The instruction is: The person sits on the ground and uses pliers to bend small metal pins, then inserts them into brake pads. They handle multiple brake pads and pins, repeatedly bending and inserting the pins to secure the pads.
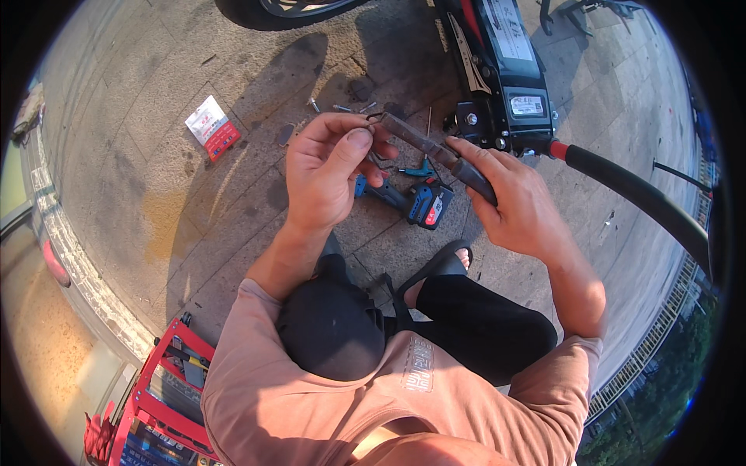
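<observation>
Fingers and thumb of my left hand (330, 167) are pinched around a thin, dark bent piece (376, 116), like a wire or small clip; most of it is hidden by the fingers. My right hand (513, 200) is wrapped round the dark handle of a long, flat metal tool (410, 136), perhaps a file; its far end points at the left fingertips and lies close to the bent piece. Below the hands, a blue and black cordless power tool (423, 203) lies on the paving. A teal T-handled tool (421, 168) rests beside it, partly behind my hands.
A black scooter-like frame (497, 78) stands at the upper right, with a thick black tube (629, 182) running right. Loose bolts (313, 104), a red and white packet (213, 128) and a wheel (299, 9) lie beyond. A red rack (159, 400) is at lower left.
</observation>
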A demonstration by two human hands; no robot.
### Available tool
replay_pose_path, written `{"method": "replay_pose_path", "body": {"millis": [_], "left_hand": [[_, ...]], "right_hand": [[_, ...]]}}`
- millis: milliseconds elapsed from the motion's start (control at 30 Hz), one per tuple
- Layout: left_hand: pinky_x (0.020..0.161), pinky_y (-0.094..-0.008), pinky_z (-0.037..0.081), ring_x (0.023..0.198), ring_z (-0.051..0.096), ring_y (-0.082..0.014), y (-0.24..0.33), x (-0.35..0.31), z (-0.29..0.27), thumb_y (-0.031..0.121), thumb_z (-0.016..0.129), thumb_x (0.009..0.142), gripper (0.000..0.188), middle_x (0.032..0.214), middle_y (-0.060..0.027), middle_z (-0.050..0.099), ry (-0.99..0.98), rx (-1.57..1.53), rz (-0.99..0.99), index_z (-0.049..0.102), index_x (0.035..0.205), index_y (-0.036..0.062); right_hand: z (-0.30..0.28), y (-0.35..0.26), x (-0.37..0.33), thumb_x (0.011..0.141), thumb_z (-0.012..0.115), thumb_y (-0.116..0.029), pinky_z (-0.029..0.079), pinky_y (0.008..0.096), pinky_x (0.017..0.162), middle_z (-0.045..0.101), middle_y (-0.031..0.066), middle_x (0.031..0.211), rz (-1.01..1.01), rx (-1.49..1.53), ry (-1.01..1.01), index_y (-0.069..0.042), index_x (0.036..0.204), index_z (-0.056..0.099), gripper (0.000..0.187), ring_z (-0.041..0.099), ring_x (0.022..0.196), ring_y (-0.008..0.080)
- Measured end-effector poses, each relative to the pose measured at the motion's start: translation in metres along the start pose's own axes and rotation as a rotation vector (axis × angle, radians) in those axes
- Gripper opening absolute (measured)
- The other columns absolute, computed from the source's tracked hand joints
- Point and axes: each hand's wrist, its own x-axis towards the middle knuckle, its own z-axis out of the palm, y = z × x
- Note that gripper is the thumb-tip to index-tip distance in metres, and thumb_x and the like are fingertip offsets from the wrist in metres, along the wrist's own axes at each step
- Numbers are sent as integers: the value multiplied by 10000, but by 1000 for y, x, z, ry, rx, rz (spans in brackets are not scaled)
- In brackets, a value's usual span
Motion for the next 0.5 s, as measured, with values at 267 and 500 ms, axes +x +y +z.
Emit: {"method": "replay_pose_path", "body": {"millis": [267,500], "left_hand": [[641,-268,580,870,683,-176,-6,-3,8,5,622,937,128,1021,-123,664,82,227,153,604,1057,-34],[616,-243,531,808,674,-163,-9,0,5,22,595,953,117,999,-132,670,53,464,288,616,1056,-31]], "right_hand": [[8,-5,0,823,587,-9,484,429,689,654,188,914,28,128,-31,-66,1388,496,576,639,818,382],[6,-3,-2,809,605,-24,496,457,688,661,212,933,130,328,-182,-41,1347,515,545,642,825,410]]}}
